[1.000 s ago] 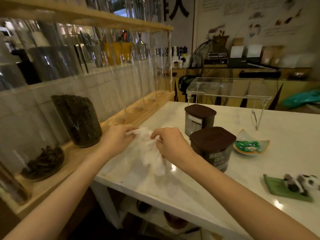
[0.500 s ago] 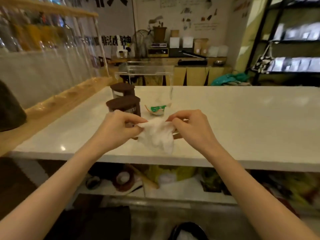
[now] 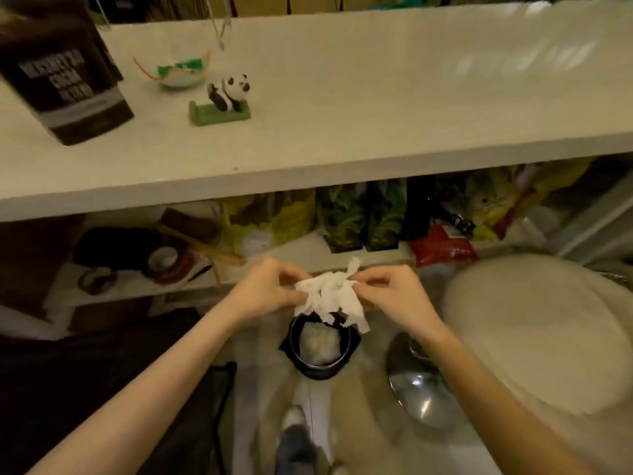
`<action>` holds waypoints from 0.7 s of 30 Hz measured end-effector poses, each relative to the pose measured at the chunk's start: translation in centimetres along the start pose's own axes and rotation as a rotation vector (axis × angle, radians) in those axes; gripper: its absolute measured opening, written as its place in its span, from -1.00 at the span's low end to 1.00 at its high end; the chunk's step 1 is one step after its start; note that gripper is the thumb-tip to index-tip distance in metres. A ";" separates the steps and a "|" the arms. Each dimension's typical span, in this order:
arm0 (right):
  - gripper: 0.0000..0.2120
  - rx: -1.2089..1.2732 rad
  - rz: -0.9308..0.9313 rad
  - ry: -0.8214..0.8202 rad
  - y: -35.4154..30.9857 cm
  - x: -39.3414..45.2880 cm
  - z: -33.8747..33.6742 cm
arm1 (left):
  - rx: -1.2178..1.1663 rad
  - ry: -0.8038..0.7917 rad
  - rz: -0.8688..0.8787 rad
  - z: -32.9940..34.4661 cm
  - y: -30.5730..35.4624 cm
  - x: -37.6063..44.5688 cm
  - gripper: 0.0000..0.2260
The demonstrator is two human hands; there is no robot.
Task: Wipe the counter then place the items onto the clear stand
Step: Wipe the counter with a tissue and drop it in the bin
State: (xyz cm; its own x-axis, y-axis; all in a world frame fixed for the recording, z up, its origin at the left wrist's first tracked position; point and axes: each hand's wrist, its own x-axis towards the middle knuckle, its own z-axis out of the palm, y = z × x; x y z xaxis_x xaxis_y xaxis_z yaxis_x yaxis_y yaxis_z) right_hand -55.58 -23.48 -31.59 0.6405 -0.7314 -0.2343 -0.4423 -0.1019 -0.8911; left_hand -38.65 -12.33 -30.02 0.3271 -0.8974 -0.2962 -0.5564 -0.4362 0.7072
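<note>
Pinching crumpled tissue [image 3: 330, 296] between left hand [image 3: 265, 291] and right hand [image 3: 394, 293], bin [image 3: 320, 351] directly below, counter [image 3: 342, 108] beyond

White tissue [image 3: 330, 296]; black-white panda [image 3: 230, 91], green base [image 3: 219, 114]; dark-brown tin [image 3: 65, 73].

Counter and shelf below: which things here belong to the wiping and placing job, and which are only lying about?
For the job: white tissue, held by left hand and right hand; counter; brown tin; glass dish; panda figure.

Lying about: snack bags; stool seat; black bin.
</note>
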 end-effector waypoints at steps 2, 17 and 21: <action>-0.84 -0.046 0.092 0.034 4.3 1.4 1.4 | 0.003 -0.033 -0.082 3.2 -3.4 2.3 -0.77; -0.83 -0.142 0.432 0.042 38.5 15.3 18.2 | -0.034 0.140 -0.330 28.9 -32.3 17.5 -0.80; -0.73 -0.091 0.493 0.032 45.0 18.3 22.7 | 0.032 0.144 -0.321 34.2 -38.2 21.1 -0.82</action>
State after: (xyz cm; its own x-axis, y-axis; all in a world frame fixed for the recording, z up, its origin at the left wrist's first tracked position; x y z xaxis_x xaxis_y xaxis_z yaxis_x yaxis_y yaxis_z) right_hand -49.53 -26.18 -84.82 0.3226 -0.7275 -0.6055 -0.7413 0.2036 -0.6396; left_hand -36.57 -16.86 -85.25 0.5923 -0.6968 -0.4046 -0.4308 -0.6982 0.5718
